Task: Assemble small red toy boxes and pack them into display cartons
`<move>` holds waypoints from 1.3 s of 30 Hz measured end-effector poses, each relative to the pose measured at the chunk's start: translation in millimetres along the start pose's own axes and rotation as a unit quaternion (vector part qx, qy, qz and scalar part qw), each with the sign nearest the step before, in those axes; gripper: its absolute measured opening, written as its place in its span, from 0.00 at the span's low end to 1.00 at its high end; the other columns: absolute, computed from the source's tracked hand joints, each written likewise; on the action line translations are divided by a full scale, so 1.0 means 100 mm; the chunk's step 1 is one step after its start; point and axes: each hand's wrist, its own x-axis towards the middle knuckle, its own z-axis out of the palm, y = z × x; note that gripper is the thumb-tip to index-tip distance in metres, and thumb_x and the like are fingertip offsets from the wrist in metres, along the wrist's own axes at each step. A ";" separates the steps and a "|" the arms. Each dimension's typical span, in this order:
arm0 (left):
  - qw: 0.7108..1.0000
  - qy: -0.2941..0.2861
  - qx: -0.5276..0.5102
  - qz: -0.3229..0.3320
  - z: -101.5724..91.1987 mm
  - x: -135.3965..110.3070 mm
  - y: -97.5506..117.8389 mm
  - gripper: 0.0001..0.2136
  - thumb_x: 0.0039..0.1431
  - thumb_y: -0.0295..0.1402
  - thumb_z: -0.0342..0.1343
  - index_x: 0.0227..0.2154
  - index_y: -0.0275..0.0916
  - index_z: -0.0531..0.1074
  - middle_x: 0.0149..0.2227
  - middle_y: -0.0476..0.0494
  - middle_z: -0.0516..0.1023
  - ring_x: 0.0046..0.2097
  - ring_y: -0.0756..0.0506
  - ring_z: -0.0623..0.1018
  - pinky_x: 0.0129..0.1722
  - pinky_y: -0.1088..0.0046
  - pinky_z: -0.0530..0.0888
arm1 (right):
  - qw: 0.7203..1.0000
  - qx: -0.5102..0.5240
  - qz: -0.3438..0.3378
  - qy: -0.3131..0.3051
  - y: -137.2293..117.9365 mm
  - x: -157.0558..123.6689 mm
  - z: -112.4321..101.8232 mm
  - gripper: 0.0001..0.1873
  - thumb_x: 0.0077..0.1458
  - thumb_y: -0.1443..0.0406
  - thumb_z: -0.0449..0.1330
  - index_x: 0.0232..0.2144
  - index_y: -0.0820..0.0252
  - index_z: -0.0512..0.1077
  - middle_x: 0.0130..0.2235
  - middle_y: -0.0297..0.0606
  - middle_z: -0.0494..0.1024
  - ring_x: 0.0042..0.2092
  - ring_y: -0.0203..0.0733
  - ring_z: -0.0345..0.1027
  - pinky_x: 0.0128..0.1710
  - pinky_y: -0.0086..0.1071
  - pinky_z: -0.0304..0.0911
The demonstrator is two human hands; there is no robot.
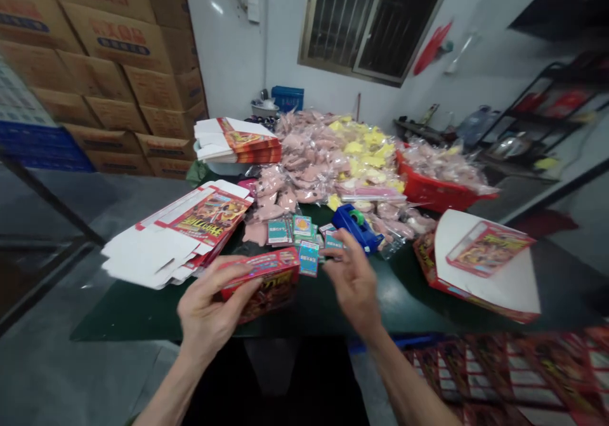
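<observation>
My left hand (212,302) grips a red printed cardboard box (273,286), with the thumb across its near face and the fingers over the top. Just right of the box hovers my right hand (354,280), its thumb and fingers apart and slightly curled, with nothing visible between them. Small blue-green printed cards (309,259) lie in loose piles behind the box, close to the right fingertips. A blue tape dispenser (349,226) with a green-cored roll stands beyond the right hand. The underside of the held box is hidden.
Flat printed cartons (209,219) are stacked on the left, and more (252,143) behind. Pink and yellow bagged plush toys (314,153) cover the back, beside a red basket (428,188). At right, an open display box (511,280) holds a small red box (490,248).
</observation>
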 end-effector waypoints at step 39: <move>0.996 0.045 0.061 -0.051 0.14 -0.13 -0.11 0.15 0.47 0.32 0.63 0.40 0.41 0.71 0.35 0.50 0.76 0.30 0.50 0.75 0.31 0.76 0.72 | 0.883 0.034 0.449 0.137 0.83 0.67 -0.79 0.14 0.59 0.63 0.55 0.46 0.63 0.66 0.46 0.40 0.70 0.42 0.39 0.68 0.40 0.38 0.68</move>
